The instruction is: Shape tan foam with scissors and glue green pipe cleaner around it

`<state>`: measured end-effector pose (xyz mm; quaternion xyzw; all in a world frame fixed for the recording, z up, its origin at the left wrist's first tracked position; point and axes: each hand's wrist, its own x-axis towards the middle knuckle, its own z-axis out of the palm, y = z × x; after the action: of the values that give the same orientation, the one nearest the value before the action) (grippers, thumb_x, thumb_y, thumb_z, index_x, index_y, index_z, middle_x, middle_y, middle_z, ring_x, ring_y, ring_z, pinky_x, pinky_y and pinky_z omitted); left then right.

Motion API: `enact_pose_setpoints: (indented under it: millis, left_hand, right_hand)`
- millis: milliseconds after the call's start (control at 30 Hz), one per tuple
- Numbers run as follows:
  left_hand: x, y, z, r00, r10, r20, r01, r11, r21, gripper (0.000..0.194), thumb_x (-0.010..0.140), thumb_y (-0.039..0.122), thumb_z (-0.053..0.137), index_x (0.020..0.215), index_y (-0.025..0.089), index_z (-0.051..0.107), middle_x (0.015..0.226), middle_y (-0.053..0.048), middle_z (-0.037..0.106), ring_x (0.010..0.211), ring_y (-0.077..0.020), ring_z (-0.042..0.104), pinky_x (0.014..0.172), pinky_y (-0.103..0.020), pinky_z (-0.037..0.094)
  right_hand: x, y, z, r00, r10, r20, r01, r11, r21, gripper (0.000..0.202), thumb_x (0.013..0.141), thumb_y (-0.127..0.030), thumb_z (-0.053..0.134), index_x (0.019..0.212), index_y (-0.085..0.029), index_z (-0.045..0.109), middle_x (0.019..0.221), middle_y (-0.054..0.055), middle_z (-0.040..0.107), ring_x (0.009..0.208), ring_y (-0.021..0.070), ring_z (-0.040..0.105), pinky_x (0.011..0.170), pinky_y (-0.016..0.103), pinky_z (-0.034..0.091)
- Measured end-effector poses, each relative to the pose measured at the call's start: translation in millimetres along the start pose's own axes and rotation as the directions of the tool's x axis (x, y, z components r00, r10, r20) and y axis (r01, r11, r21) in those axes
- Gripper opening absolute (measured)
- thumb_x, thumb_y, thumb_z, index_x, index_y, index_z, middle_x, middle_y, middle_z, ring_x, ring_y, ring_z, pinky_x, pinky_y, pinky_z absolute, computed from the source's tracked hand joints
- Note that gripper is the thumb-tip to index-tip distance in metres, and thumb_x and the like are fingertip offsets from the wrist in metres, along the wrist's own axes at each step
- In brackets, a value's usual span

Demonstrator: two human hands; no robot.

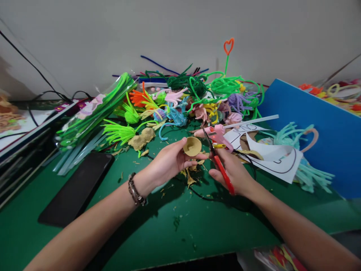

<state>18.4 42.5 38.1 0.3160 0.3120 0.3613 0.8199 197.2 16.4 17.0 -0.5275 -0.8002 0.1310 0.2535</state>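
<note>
My left hand (172, 158), with a dark beaded bracelet at the wrist, holds a small tan cup-shaped piece (192, 146) between thumb and fingers, its hollow facing up. In my right hand (231, 169) is a pair of scissors (221, 171) with red handles and dark blades, pointing up and away to the left. The blades stand to the right of the cup, apart from it. Tan scraps (191, 180) lie below the hands. Beyond the scissors rests a pink glue gun (218, 133) with a clear stick in its back.
A black phone (77, 188) lies at left on the green table (158, 241). Bagged green pipe cleaners (96, 109) and colourful bundles (175, 113) fill the back. Tan lumps (141, 139) sit left of my hands. White paper cutouts (270, 154) and a blue board (316, 139) are at right.
</note>
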Motion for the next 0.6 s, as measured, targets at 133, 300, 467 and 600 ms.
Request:
enact_pose_setpoints:
  millis: [133, 300, 467, 600]
  left_hand:
    - [-2.5, -3.6, -1.6, 0.989, 0.147, 0.021, -0.148, 0.982, 0.117, 0.024, 0.090, 0.025, 0.037, 0.089, 0.013, 0.058, 0.083, -0.005, 0.065, 0.071, -0.0124, 0.063, 0.066, -0.022, 0.045]
    - [-4.6, -5.2, 0.6, 0.940, 0.339, -0.043, -0.320, 0.916, 0.243, 0.015, 0.088, 0.027, 0.041, 0.084, 0.018, 0.052, 0.071, 0.003, 0.060, 0.056, -0.0089, 0.057, 0.061, -0.023, 0.041]
    - [-5.2, -4.1, 4.0, 0.943, 0.332, -0.013, -0.325, 0.929, 0.180, 0.010, 0.088, 0.024, 0.038, 0.085, 0.019, 0.046, 0.075, 0.000, 0.061, 0.068, -0.0121, 0.060, 0.065, -0.023, 0.041]
    - [-5.6, -3.2, 4.0, 0.952, 0.304, 0.043, -0.307, 0.945, 0.110, 0.003, 0.084, 0.021, 0.043, 0.083, 0.019, 0.045, 0.080, 0.000, 0.058, 0.072, -0.0118, 0.061, 0.065, -0.022, 0.041]
  right_hand:
    - [-1.7, -0.7, 2.0, 0.997, -0.011, 0.073, 0.012, 1.000, -0.003, 0.057, 0.071, -0.075, 0.022, 0.076, -0.021, 0.039, 0.056, 0.002, 0.046, 0.054, 0.0199, 0.049, 0.051, 0.033, 0.039]
    - [-2.1, -1.8, 1.2, 0.995, 0.005, 0.100, -0.007, 1.000, 0.024, 0.060, 0.068, -0.079, 0.019, 0.071, -0.022, 0.037, 0.058, 0.004, 0.047, 0.076, 0.0287, 0.055, 0.065, 0.040, 0.043]
    - [-1.9, -1.2, 1.2, 0.995, 0.011, 0.100, -0.013, 1.000, 0.015, 0.061, 0.068, -0.079, 0.019, 0.071, -0.021, 0.038, 0.059, 0.005, 0.048, 0.080, 0.0302, 0.056, 0.067, 0.042, 0.043]
    - [-2.6, 1.7, 2.1, 0.996, -0.001, 0.085, 0.002, 1.000, -0.013, 0.062, 0.070, -0.077, 0.020, 0.074, -0.020, 0.043, 0.059, 0.005, 0.051, 0.073, 0.0269, 0.057, 0.063, 0.039, 0.044]
